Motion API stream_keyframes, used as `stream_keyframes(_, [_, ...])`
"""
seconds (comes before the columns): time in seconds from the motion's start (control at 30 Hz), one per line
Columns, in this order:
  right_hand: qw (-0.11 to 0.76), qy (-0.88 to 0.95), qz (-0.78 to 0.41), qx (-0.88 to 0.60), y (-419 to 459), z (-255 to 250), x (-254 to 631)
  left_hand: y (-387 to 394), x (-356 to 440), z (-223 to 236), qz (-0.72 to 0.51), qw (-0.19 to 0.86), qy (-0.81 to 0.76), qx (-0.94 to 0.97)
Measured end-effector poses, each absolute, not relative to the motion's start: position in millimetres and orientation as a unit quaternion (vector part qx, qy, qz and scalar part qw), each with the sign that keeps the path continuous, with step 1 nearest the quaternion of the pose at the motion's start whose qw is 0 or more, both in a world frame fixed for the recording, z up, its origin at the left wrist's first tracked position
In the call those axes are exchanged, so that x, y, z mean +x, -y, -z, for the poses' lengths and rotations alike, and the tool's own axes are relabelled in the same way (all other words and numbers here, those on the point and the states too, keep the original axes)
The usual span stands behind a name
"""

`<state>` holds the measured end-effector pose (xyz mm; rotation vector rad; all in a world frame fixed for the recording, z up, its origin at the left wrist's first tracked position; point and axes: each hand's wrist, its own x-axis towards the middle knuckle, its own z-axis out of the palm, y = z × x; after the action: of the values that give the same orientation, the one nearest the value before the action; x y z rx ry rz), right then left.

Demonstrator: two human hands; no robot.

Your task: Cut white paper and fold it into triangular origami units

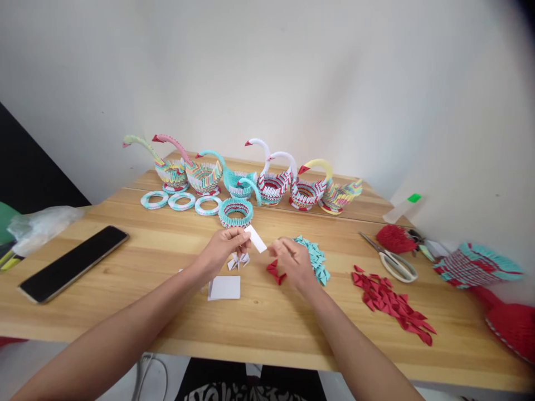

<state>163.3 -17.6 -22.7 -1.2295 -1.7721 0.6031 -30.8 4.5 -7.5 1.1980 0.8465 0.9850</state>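
Between thumb and fingers, my left hand (228, 245) pinches a small folded white paper strip (256, 239), held up above the table. My right hand (292, 259) is closed at the strip's lower right end, fingers curled and fingertips slightly blurred. Below my left hand lie several small folded white paper pieces (238, 260). Nearer to me is a stack of white paper slips (224, 288). A few red folded paper pieces (276, 273) lie under my right hand, and a pile of turquoise folded pieces (315, 259) is partly hidden behind it.
Several paper swans (204, 177) line the back of the table, with paper rings (181, 201) and a turquoise paper basket (236, 213) before them. A phone (75, 262) lies left. Red folded pieces (390, 301), scissors (395, 262) and red-turquoise paper work (476, 266) are right.
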Motion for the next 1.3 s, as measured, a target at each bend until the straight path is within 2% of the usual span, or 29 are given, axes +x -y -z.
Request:
stream_keyframes(0.1, [0.472,0.742,-0.125,-0.46,14.4,20.6,168.1,-5.0,-31.8,5.6,-0.413,0.648,-0.367,0.525])
stream_keyframes(0.2, [0.449,0.811,-0.02,-0.374,13.7,16.9,166.1,-4.6,-30.3,6.6,-0.387,0.658,-0.375,0.526])
stream_keyframes(0.4, [0.42,0.849,0.028,-0.32,15.1,12.2,163.4,-2.2,-27.6,8.4,-0.339,0.619,-0.395,0.589])
stream_keyframes(0.53, [0.424,0.838,-0.026,-0.343,16.0,13.8,163.6,1.6,-26.7,6.9,-0.349,0.534,-0.415,0.649])
stream_keyframes(0.7, [0.471,0.766,-0.16,-0.408,19.6,14.3,159.4,6.6,-24.7,5.3,-0.327,0.355,-0.401,0.778])
stream_keyframes(0.8, [0.477,0.73,-0.234,-0.429,20.2,14.6,157.7,8.7,-24.3,3.5,-0.314,0.303,-0.385,0.813])
stream_keyframes(1.13, [0.467,0.681,-0.295,-0.481,19.9,19.3,155.9,8.2,-24.6,5.9,-0.302,0.28,-0.368,0.834])
stream_keyframes(1.3, [0.469,0.689,-0.298,-0.465,19.8,18.8,156.8,10.5,-24.3,3.0,-0.302,0.327,-0.376,0.813])
